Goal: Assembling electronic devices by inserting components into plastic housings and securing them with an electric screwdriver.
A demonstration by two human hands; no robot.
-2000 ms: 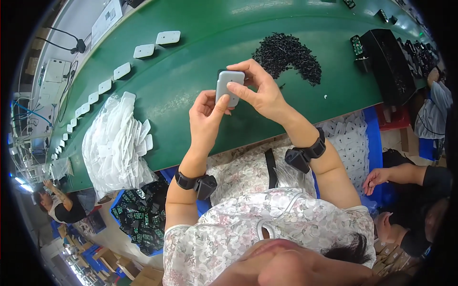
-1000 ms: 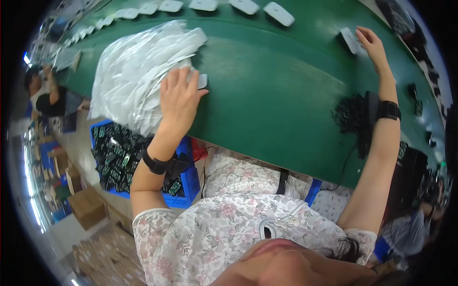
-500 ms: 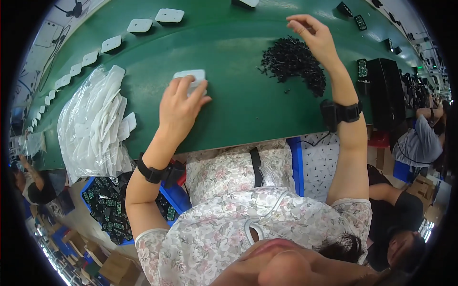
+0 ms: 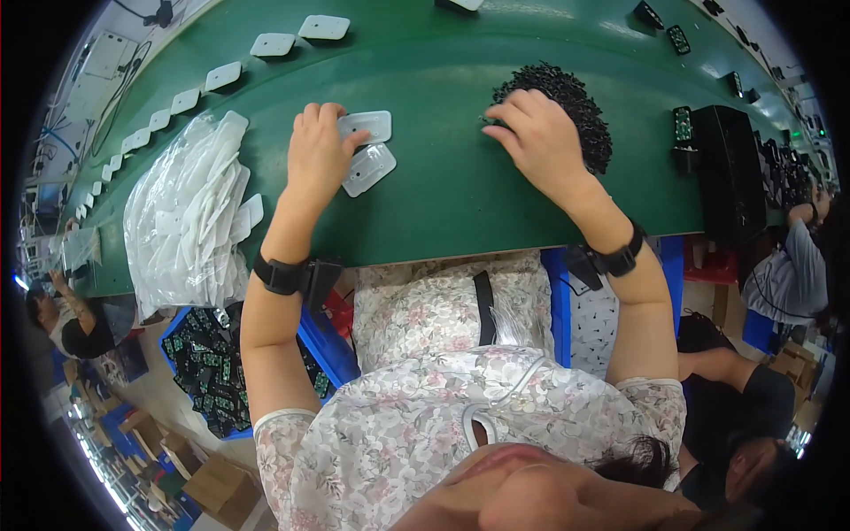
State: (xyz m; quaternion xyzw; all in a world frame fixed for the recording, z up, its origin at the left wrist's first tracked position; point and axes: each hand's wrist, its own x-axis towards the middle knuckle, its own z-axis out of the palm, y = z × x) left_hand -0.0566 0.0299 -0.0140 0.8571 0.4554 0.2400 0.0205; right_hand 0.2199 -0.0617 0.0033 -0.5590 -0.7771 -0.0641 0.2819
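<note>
My left hand (image 4: 319, 150) is closed on the left end of a white plastic cover (image 4: 376, 126), which lies on the green table. Just below it rests a second white cover (image 4: 369, 170), tilted, its hollow side up. My right hand (image 4: 542, 146) is at the left side of a heap of small black parts (image 4: 575, 102). Its thumb and fingertips are drawn together; whatever they pinch is too small to make out.
A clear bag of white covers (image 4: 190, 212) lies to the left. White boxy pieces (image 4: 273, 44) form a row along the table's far left. A black bin (image 4: 728, 173) stands at right. Below the table edge, a blue bin holds circuit boards (image 4: 208, 372).
My right hand has come down from beyond the heap to its left side, fingers now curled together. My left hand has shifted left and up, and two separate white covers now show beside it.
</note>
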